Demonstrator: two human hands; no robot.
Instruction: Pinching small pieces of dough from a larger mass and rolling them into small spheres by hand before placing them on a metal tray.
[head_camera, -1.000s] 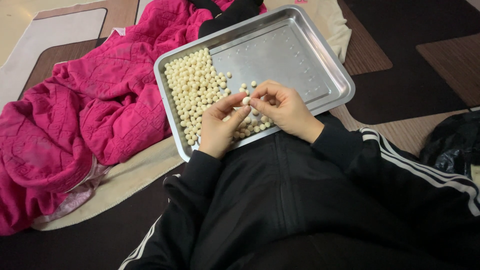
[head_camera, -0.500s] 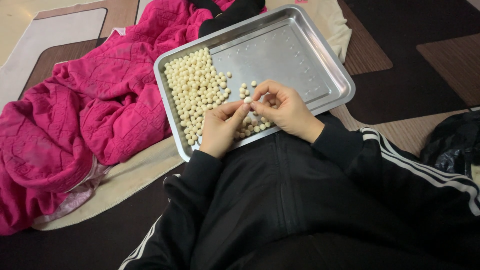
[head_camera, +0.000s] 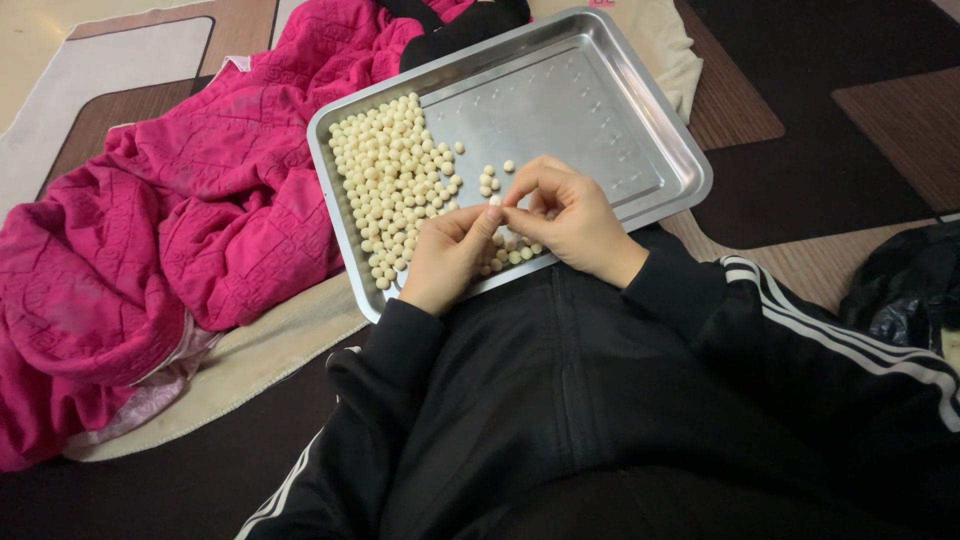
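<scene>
Head view: a steel tray sits on the floor in front of the seated person, its near edge against the lap. Small cream balls are packed in rows along the tray's left part, with a few loose ones near the middle. Both hands meet over the near edge. The left hand pinches 1 ball between thumb and fingertips, fingers narrow around it. The right hand is curled just beside, its fingertips touching the same spot; whether it grips the ball too cannot be told.

To do this well, the pinch should probably stay light so the soft-looking ball keeps its round shape, and the hands should work low over the tray so a dropped ball lands inside the rim and not on the lap.

A pink blanket lies to the left over a beige cloth; a dark bag is at the right edge, cut off. The palms hide some balls near the tray's front rim, and what the balls are made of is hard to make out.
</scene>
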